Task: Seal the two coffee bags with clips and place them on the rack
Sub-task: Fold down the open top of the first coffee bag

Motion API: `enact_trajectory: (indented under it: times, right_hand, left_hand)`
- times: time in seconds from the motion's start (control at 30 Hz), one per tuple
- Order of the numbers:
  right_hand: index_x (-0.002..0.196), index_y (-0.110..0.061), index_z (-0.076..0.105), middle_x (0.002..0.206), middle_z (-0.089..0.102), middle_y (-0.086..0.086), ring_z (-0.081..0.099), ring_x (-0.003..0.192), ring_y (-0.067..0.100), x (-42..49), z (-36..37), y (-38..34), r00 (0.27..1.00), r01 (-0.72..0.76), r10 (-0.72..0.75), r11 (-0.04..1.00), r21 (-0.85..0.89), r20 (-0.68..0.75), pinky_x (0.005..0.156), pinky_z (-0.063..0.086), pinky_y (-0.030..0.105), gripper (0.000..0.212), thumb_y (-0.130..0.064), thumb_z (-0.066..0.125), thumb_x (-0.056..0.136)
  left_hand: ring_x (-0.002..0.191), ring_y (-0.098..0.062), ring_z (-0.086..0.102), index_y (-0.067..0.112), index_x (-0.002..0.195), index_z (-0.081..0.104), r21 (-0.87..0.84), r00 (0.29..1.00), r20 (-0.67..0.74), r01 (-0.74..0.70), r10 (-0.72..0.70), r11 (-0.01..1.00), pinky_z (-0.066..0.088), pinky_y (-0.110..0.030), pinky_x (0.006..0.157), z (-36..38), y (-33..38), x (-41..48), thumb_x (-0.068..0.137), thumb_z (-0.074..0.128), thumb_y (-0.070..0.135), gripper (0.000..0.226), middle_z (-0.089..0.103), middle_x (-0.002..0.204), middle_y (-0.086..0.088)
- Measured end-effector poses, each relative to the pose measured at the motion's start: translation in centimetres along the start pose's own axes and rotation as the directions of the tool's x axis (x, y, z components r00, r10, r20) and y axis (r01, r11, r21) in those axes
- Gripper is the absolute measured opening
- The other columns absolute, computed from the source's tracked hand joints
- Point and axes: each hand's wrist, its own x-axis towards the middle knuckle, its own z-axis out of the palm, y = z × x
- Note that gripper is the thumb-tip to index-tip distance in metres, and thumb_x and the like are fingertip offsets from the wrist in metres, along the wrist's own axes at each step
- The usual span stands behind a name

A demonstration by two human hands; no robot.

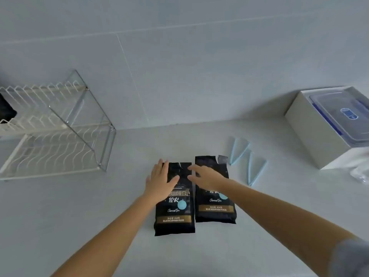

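Note:
Two black coffee bags lie flat side by side on the pale counter, tops pointing away from me. My left hand (160,181) rests open on the upper left part of the left bag (175,214), fingers spread. My right hand (206,176) lies open across the gap, over the top of the right bag (216,208), with its fingertips at the left bag's top. The torn tops of both bags stand open. Two light blue clips (238,149) (255,169) lie open in V shapes on the counter, just right of the bags. The white wire rack (50,154) stands at the left.
A white box (313,134) with a clear blue-edged lidded container on top sits at the far right, crumpled clear plastic (361,174) beside it. A dark object (6,108) sits at the rack's left edge. A tiled wall rises behind the counter.

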Motion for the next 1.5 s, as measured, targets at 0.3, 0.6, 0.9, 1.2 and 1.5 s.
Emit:
enact_trajectory:
  times: [0.3, 0.6, 0.9, 1.2, 1.5]
  right_hand:
    - [0.121, -0.03, 0.045, 0.118, 0.058, 0.002, 0.057, 0.105, 0.022, 0.9, 4.9, -0.9, 0.972, -0.195, 0.216, 0.961, 0.196, -0.09, 0.105, 0.034, 0.05, 0.033, -0.032, 0.052, 0.089]
    - [0.106, -0.026, 0.068, 0.115, 0.065, -0.001, 0.061, 0.092, 0.007, -1.5, 4.2, -2.6, 0.99, 0.082, -0.029, 0.915, 0.395, -0.138, 0.07, 0.053, 0.017, 0.027, -0.009, 0.052, 0.092]
    - [0.091, -0.029, 0.073, 0.087, 0.065, -0.027, 0.061, 0.087, -0.01, -4.8, 3.3, -3.5, 0.942, 0.233, -0.129, 0.916, 0.327, -0.31, 0.073, 0.049, 0.007, 0.027, -0.006, 0.06, 0.086]
    - [0.074, -0.02, 0.073, 0.072, 0.063, -0.026, 0.056, 0.076, -0.016, -3.5, 2.6, -4.0, 0.887, 0.338, -0.242, 0.921, 0.196, -0.394, 0.069, 0.041, 0.004, 0.031, 0.004, 0.057, 0.083]
    - [0.094, -0.025, 0.068, 0.092, 0.067, -0.014, 0.058, 0.088, -0.009, -1.2, 1.7, -2.9, 0.914, 0.354, -0.308, 0.924, 0.145, -0.265, 0.074, 0.041, 0.003, 0.022, -0.006, 0.061, 0.085]
  left_hand:
    - [0.101, -0.021, 0.056, 0.008, 0.134, 0.035, -0.695, 0.856, 0.362, 0.512, -0.368, 0.505, 0.046, -0.031, 0.08, 1.9, -4.2, -0.6, 0.091, 0.053, 0.035, 0.054, 0.054, 0.127, -0.012]
    - [0.08, -0.023, 0.069, 0.014, 0.09, 0.067, -0.887, 0.945, 0.235, 0.305, -0.228, 0.348, 0.05, -0.03, 0.06, 0.5, -4.2, -1.6, 0.086, 0.061, 0.033, 0.021, 0.073, 0.087, -0.008]
    - [0.084, -0.014, 0.071, 0.014, 0.093, 0.072, -0.92, 0.993, 0.11, 0.087, 0.037, 0.381, 0.053, -0.022, 0.066, -1.2, -4.7, -3.8, 0.088, 0.059, 0.03, 0.022, 0.076, 0.09, -0.003]
    - [0.082, -0.003, 0.066, 0.028, 0.088, 0.065, -0.803, 0.917, -0.376, -0.249, -0.134, 0.542, 0.051, -0.017, 0.067, 0.1, -2.6, -5.8, 0.082, 0.064, 0.003, 0.026, 0.071, 0.087, 0.008]
    - [0.087, -0.005, 0.065, 0.038, 0.088, 0.06, -0.831, 0.929, -0.295, -0.135, -0.222, 0.54, 0.052, -0.016, 0.063, 1.3, -2.1, -5.0, 0.081, 0.068, 0.012, 0.027, 0.069, 0.088, 0.015]
